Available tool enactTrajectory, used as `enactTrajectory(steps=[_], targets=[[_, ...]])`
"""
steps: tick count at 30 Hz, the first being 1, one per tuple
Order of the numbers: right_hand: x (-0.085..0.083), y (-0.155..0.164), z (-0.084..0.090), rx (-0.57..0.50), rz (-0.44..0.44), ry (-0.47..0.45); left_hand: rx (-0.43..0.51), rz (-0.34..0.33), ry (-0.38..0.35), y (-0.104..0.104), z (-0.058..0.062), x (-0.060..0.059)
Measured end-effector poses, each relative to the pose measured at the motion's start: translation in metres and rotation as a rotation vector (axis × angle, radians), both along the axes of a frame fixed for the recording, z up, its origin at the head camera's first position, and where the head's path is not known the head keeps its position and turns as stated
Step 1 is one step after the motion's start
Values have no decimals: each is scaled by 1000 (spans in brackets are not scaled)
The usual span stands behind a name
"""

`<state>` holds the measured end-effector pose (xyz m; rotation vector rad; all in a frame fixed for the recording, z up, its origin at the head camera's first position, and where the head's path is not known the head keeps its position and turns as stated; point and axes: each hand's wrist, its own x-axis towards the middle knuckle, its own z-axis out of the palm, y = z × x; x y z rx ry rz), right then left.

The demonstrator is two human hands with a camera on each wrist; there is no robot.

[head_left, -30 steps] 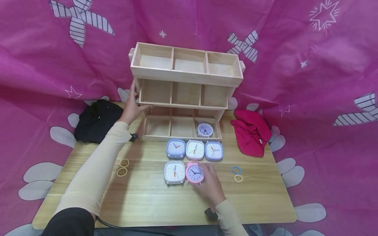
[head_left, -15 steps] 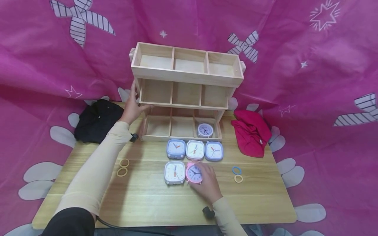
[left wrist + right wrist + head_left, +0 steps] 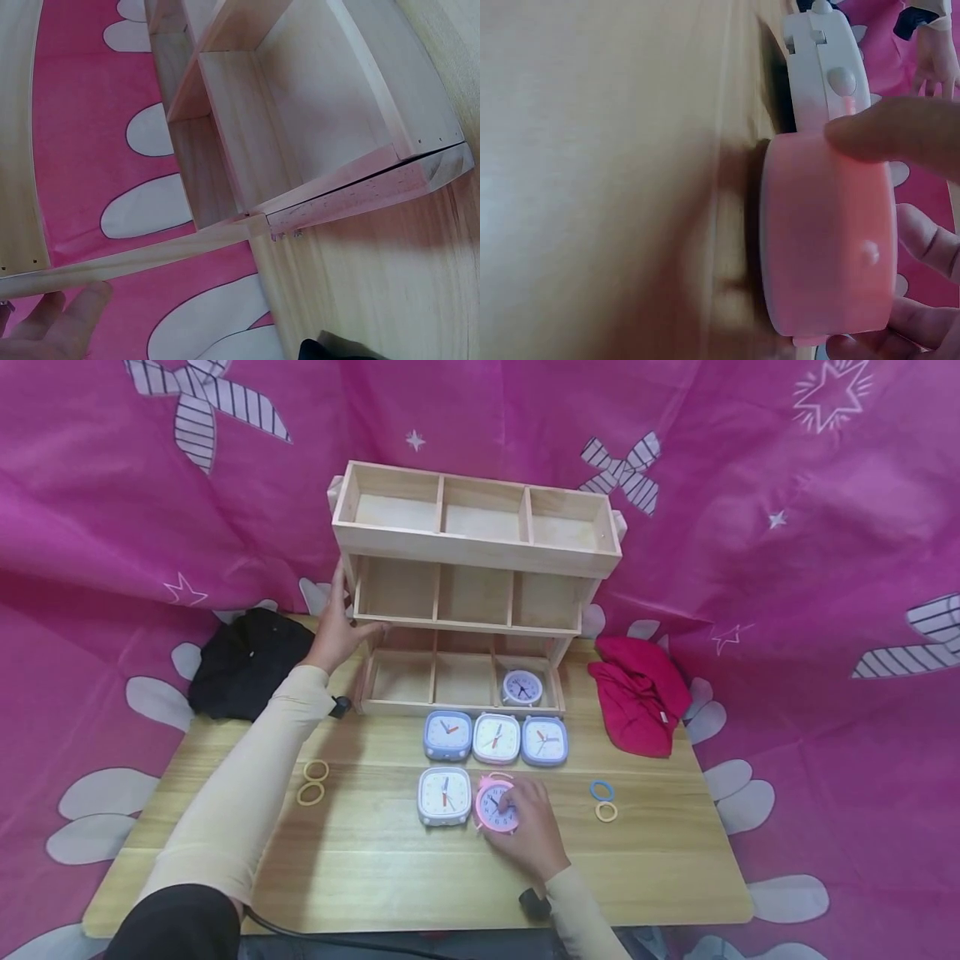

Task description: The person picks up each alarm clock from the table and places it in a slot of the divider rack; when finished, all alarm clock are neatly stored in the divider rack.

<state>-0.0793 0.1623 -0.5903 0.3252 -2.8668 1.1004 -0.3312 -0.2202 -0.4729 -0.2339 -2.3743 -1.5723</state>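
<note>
My right hand (image 3: 534, 833) grips a pink alarm clock (image 3: 489, 816) by its right side, one finger lying over the dial. In the right wrist view the pink clock's rounded side (image 3: 829, 232) is between thumb and fingers, close over the table. Just left of it lies a white square alarm clock (image 3: 444, 797). My left hand (image 3: 332, 637) holds the left side of a three-tier wooden rack (image 3: 480, 548), thumb in front; the left wrist view has its fingers at a side strut (image 3: 172, 251). A round lavender alarm clock (image 3: 521, 688) sits in the bottom tier's right compartment.
Before the rack lie a blue clock (image 3: 447, 735), a white clock (image 3: 496, 738) and another blue clock (image 3: 544, 741) in a row. A black cloth (image 3: 243, 668) and a red cloth (image 3: 637, 697) flank the rack. Rings (image 3: 311, 793) lie left, others (image 3: 602, 790) right.
A finger of my right hand has come over the pink clock's dial, and that clock has shifted slightly toward me, away from the white one. My left hand stays on the rack.
</note>
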Motion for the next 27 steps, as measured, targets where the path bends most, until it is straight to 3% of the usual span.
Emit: enactTrajectory(steps=[7,12,19,27], targets=[[12,12,16,-112,-43,-92,2,9,-7,-1,1,0],[2,21,36,-223,-60,-129,-2,10,-8,0,-1,0],[-47,9,64,-334,-42,2,-16,8,5,-1,-1,1],[-121,-31,69,-415,-73,4,3,2,-12,-1,-1,2]])
